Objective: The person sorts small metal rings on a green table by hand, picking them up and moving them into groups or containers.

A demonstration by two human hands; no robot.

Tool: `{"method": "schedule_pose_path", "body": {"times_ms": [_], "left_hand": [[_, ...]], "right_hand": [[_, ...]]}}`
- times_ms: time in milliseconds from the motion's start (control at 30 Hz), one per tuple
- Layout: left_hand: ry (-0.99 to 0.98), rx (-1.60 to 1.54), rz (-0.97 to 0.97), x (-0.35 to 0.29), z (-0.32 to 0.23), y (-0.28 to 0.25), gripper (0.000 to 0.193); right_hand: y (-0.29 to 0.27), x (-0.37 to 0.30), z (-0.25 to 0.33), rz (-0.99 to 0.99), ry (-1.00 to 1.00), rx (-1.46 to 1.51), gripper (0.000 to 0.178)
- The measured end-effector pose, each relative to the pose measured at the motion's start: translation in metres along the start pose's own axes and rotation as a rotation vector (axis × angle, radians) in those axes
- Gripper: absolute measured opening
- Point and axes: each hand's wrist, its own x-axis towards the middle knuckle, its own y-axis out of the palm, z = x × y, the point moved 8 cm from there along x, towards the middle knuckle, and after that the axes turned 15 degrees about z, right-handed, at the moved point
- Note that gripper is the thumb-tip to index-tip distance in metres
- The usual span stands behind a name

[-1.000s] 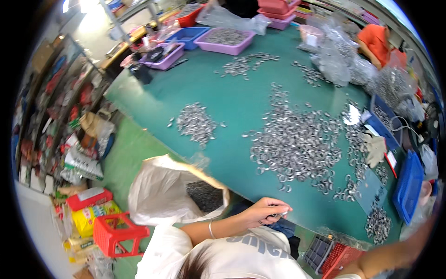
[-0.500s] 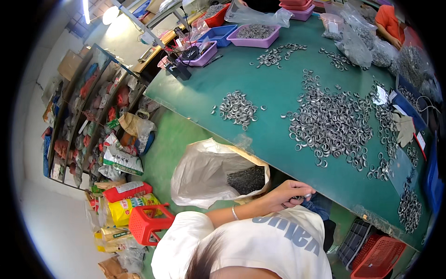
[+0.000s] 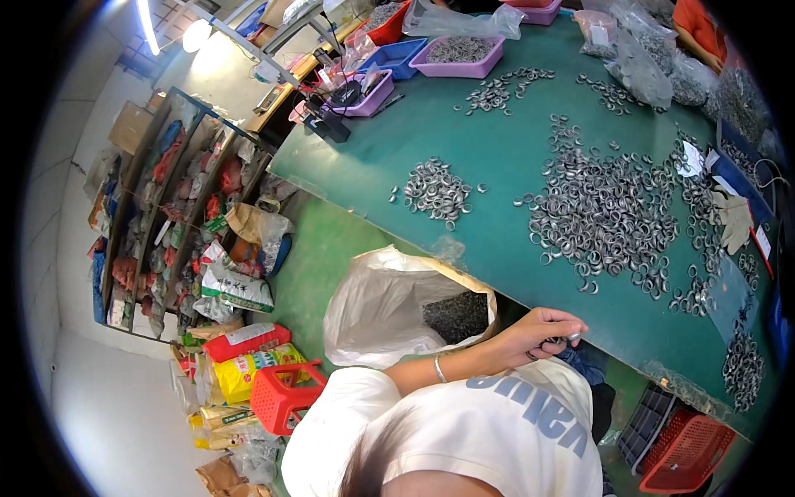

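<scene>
My left hand (image 3: 542, 333), with a bracelet on its wrist, is at the near edge of the green table (image 3: 497, 240). Its fingers are curled closed around small grey metal rings (image 3: 573, 336), partly hidden by the fingers. My right hand does not show. Beyond the hand, a large heap of metal rings (image 3: 604, 211) spreads over the table. A smaller pile of rings (image 3: 436, 190) lies to its left. Below the table edge, left of my hand, an open white sack (image 3: 373, 308) holds small dark pieces (image 3: 457, 318).
Purple tray (image 3: 460, 65), blue tray (image 3: 396, 60) and a purple tray of tools (image 3: 364, 103) stand at the back. Plastic bags of rings (image 3: 642, 74) lie far right, near a person in orange (image 3: 700, 33). A red stool (image 3: 281, 396) and loaded shelves (image 3: 178, 215) are left; a red basket (image 3: 687, 451) is lower right.
The whole view has shifted slightly, so everything appears a little further right. My left hand stays closed near the table edge, with only a small change in finger position.
</scene>
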Motion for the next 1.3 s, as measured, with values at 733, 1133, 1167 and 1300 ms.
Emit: {"method": "schedule_pose_path", "body": {"times_ms": [733,1133,1167,1300], "left_hand": [[0.282,0.124,-0.328,-0.037,-0.083,-0.07,0.025],[0.894,1.696,-1.226,-0.137,-0.254,-0.179,0.012],[0.856,1.731,-1.205,-0.125,-0.256,-0.185,0.011],[0.765,1.855,-1.179,-0.106,-0.259,-0.202,0.008]], "right_hand": [[-0.006,0.003,0.026,-0.157,-0.068,-0.046,0.05],[0.145,0.07,0.032,0.377,-0.151,-0.178,0.045],[0.187,0.059,0.014,0.639,-0.08,-0.091,0.049],[0.271,-0.008,-0.023,0.99,-0.123,-0.124,0.055]]}}
